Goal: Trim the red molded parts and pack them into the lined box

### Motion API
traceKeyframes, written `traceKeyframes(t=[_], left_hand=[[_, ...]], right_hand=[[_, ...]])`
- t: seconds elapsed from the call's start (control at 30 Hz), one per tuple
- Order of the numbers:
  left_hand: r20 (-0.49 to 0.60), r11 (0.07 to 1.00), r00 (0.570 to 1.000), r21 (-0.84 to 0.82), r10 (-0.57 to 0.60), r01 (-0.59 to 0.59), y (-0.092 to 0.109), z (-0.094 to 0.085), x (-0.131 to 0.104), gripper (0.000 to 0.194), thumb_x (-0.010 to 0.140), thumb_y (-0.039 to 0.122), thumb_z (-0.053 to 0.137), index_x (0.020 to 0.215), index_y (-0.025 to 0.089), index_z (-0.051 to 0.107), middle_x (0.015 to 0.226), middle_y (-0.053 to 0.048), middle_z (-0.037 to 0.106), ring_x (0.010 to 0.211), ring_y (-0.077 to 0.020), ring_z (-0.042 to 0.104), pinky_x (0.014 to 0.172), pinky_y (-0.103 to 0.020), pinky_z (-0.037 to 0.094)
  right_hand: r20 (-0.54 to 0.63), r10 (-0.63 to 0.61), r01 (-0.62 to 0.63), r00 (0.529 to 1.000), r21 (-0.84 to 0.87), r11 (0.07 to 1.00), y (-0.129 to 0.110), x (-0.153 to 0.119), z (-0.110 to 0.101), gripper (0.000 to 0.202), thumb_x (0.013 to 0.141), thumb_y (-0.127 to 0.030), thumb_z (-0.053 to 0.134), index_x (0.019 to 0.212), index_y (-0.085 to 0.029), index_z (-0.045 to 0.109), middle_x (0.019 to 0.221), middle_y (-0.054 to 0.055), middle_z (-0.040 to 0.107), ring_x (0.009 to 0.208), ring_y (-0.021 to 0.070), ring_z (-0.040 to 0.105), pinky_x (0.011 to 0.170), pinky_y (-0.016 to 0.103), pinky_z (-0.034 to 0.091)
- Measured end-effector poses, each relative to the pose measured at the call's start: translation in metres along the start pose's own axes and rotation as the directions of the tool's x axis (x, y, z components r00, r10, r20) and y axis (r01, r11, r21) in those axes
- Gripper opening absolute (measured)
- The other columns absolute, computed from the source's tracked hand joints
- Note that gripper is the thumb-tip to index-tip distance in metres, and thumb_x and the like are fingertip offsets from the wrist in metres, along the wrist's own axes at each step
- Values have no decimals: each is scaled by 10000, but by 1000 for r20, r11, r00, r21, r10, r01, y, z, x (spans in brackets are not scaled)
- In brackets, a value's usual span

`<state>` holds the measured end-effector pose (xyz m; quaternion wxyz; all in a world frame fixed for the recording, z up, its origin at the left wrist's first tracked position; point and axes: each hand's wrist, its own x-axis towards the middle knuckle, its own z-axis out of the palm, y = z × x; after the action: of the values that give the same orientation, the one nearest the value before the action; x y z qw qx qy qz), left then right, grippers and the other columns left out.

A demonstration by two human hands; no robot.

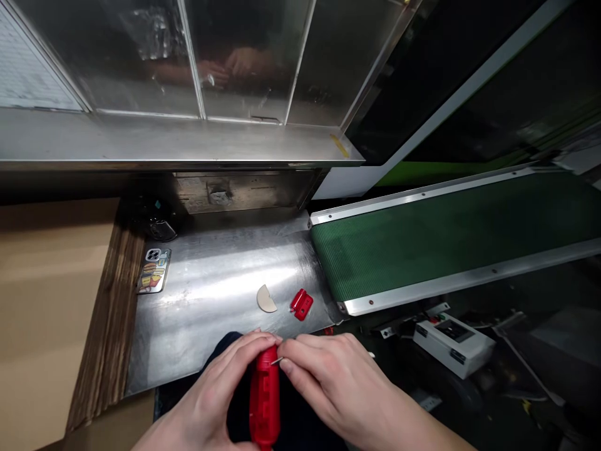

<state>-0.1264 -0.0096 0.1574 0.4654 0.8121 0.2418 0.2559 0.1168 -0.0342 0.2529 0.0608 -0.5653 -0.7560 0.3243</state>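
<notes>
Head view: a red part point(264, 401) is held low centre, long axis running toward and away from the body. The left hand point(220, 394) is wrapped around its left side; the right hand point(335, 385) is pinched on a thin metal pin point(277, 361) at its far end. Hands are together. A small red piece point(301, 304) and pale disc point(266, 299) are seen just beyond on the metal tray point(211, 282), nearer the right hand.
</notes>
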Motion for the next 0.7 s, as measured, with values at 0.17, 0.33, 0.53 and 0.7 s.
traceKeyframes(t=[0.17,0.33,0.53,0.7], left_hand=[[10,1000,1000,-5,0,0,0,1,-2,1025,821,593,807,1625,346,221,1556,-118,553,1423,-328,558,1218,-473,433],[64,1000,998,10,-29,29,-4,-1,-5,1116,766,551,871,1631,374,188,1590,-117,519,1442,-360,533,1190,-483,477],[70,999,997,34,-23,20,-5,-4,-6,1113,757,527,883,1622,358,204,1596,-120,512,1441,-350,536,1202,-469,472],[81,998,997,54,-15,11,-9,-4,-10,1124,782,532,864,1634,325,162,1610,-135,492,1475,-340,496,1219,-453,454]], right_hand=[[-66,-8,5,998,-51,999,-6,-4,4,234,1085,-281,460,861,-252,521,762,-67,630,583,120,478,555,318,210],[-49,-13,9,999,-82,997,-7,-6,7,269,1105,-348,433,881,-254,550,773,-46,654,570,129,513,534,320,210],[-38,3,-6,999,-96,995,-10,-4,8,246,1107,-334,439,940,-251,600,793,-30,695,571,138,557,528,341,207],[29,12,-9,1000,-105,994,-12,1,7,251,1115,-356,416,1008,-253,618,771,-27,712,540,149,562,518,354,195]])
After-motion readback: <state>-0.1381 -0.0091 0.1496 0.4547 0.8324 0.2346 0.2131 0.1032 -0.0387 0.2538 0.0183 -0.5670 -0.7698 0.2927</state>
